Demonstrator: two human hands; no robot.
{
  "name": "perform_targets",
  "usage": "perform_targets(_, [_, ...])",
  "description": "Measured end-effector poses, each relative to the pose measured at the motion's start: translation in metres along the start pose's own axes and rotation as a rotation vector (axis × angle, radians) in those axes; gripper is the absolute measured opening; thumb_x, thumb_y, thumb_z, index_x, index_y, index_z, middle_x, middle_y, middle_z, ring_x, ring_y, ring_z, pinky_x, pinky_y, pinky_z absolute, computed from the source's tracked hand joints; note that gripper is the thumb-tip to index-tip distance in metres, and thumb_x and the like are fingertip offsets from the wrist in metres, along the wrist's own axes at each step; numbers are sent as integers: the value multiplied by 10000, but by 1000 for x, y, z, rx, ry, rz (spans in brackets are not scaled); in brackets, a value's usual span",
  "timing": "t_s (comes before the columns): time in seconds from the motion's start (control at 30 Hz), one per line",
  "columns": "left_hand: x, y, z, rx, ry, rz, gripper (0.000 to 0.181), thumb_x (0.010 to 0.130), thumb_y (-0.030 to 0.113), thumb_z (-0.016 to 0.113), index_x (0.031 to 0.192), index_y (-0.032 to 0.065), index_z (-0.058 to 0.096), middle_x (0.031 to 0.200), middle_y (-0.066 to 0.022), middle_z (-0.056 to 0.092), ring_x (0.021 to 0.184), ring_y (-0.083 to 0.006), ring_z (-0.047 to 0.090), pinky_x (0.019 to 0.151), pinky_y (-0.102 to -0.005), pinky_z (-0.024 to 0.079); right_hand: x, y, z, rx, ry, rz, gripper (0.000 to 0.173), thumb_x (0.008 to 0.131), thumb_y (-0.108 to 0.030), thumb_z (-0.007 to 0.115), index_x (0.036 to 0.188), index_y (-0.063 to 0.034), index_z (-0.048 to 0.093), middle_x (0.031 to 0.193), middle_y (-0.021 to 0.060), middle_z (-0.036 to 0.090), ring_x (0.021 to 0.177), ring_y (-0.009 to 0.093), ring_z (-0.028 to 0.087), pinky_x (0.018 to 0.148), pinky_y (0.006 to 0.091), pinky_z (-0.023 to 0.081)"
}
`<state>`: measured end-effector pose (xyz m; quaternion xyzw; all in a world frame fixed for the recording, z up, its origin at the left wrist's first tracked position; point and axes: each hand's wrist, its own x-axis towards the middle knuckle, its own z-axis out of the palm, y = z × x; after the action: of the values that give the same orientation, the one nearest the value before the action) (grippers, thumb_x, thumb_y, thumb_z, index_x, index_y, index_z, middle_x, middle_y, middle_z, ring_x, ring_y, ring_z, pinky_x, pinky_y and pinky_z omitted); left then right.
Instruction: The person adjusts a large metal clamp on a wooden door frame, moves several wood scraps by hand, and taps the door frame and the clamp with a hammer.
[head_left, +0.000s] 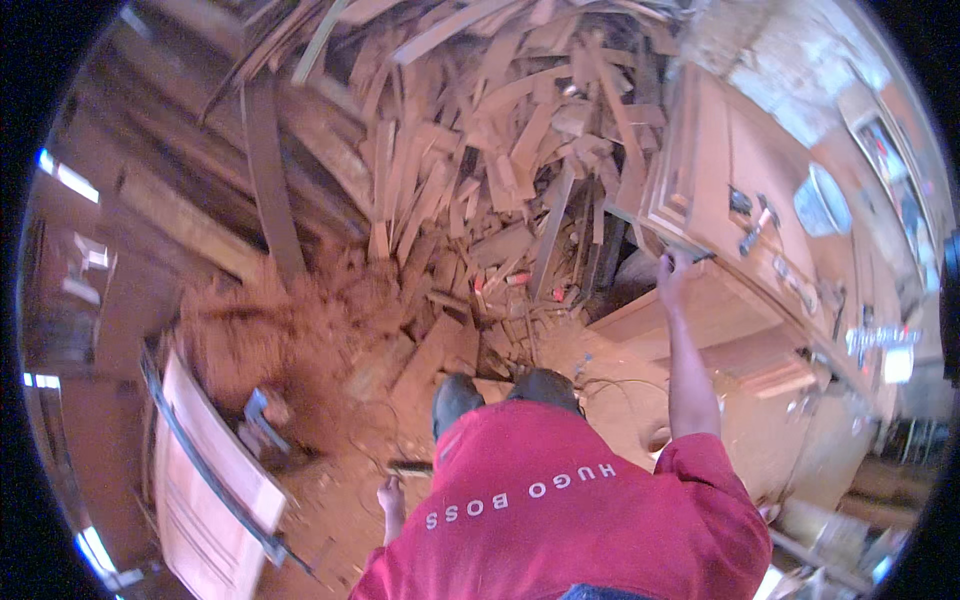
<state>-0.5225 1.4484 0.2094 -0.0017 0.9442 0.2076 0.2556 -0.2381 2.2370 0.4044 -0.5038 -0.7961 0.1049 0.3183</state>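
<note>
My left hand (391, 496) is low beside my body, its fingers closed on a brush (410, 468) with dark bristles and a pale wooden back. My right arm reaches forward to the edge of a wooden workbench (780, 281). There my right hand (673, 268) has its fingers curled at a greyish flat piece (684, 250). Blur hides whether it grips that piece or only touches it. On the bench beyond lie a paneled wooden board (720, 142), a hammer (760, 223) and a small dark object (739, 201).
A large heap of wood offcuts (517, 142) fills the space ahead. Reddish sawdust (292, 322) is piled on the left. A wooden panel (217, 517) with a long metal bar (202, 461) across it stands at lower left. A light-blue basin (823, 201) sits on the bench.
</note>
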Motion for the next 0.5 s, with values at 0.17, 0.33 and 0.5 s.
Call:
perform_targets(0.17, [-107,19,104,-118,-154,-49,396,928,371,588,866,-10,678,715,-200,655,642,-318,638,609,-454,486,117,95,-6,-619,32,-326,562,881,-395,638,1310,-38,567,1229,237,621,1179,406,567,947,483,463])
perform_targets(0.33, [-188,47,152,-239,-154,-424,509,898,479,575,1005,-6,690,952,-287,669,975,-429,661,822,-482,514,143,156,21,-807,-368,-500,532,853,-357,655,1285,-55,583,1055,269,660,948,455,624,852,528,501])
perform_targets(0.5, [-199,100,198,-750,23,-650,266,874,262,632,993,46,733,891,-166,718,845,-287,704,682,-425,551,164,188,36,-678,-476,-724,449,881,-276,617,1268,-49,601,1115,261,648,994,462,609,897,521,495])
